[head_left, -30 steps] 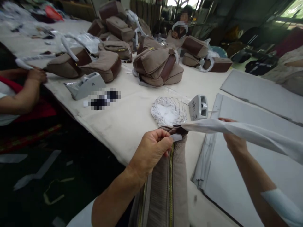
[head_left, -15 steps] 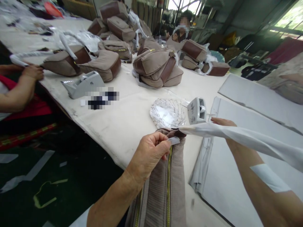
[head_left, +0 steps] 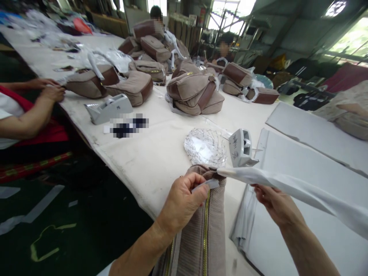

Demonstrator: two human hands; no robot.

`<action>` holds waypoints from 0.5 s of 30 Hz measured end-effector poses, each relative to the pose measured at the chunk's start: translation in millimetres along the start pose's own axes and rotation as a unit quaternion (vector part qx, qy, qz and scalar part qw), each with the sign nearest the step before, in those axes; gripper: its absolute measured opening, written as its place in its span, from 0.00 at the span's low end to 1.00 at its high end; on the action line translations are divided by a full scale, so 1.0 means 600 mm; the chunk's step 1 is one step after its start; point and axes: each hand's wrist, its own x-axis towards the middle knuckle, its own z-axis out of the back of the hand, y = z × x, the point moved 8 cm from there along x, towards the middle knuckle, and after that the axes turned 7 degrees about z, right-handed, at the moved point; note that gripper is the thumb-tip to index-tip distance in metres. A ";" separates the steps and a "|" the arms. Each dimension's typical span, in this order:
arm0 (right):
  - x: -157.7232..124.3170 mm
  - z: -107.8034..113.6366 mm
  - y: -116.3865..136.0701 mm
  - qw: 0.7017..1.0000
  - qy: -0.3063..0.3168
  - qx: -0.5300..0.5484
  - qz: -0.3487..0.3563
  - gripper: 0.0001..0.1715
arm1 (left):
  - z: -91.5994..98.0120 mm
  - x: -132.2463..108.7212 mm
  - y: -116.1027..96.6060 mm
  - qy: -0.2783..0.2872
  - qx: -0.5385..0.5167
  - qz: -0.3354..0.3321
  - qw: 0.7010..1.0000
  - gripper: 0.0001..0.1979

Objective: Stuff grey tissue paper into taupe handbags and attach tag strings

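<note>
My left hand (head_left: 184, 203) is closed, thumb and forefinger pinching a short whitish strip (head_left: 213, 184) at the top end of a taupe ribbed bag (head_left: 191, 230). A gold zipper (head_left: 206, 234) runs down the bag toward me. From the bag's dark end tab, a handle wrapped in white (head_left: 267, 178) stretches off to the right. Just under that handle is my right hand (head_left: 276, 203), its fingers curled together; whatever they hold is hidden. A grey tape dispenser (head_left: 239, 148) stands just beyond the handle, with a crinkled clear plastic bundle (head_left: 204, 147) beside it.
Several taupe and brown bags (head_left: 195, 92) are piled farther back. Another tape dispenser (head_left: 110, 109) stands at left, near a co-worker's hands (head_left: 50, 90). Stacked pale sheets (head_left: 287, 218) lie at right. The table edge (head_left: 126, 184) drops to a dark floor.
My right hand has come back from beside the near tape dispenser to below the wrapped handle, its fingers now curled. My left hand keeps its pinch. The view has tilted up slightly.
</note>
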 end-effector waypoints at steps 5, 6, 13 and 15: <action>-0.109 -0.128 0.112 0.965 0.260 0.024 0.000 0.18 | 0.001 -0.013 -0.006 -0.053 0.082 -0.035 0.995 0.10; -0.123 -0.153 0.134 0.953 0.300 0.025 0.020 0.18 | 0.001 -0.015 -0.007 -0.061 0.092 -0.040 0.993 0.10; -0.121 -0.223 0.153 0.939 0.342 -0.018 0.033 0.25 | 0.005 -0.027 -0.016 -0.082 0.113 -0.086 0.987 0.11; -0.114 -0.224 0.140 0.944 0.329 -0.027 0.014 0.27 | 0.006 -0.029 -0.017 -0.086 0.121 -0.087 0.985 0.11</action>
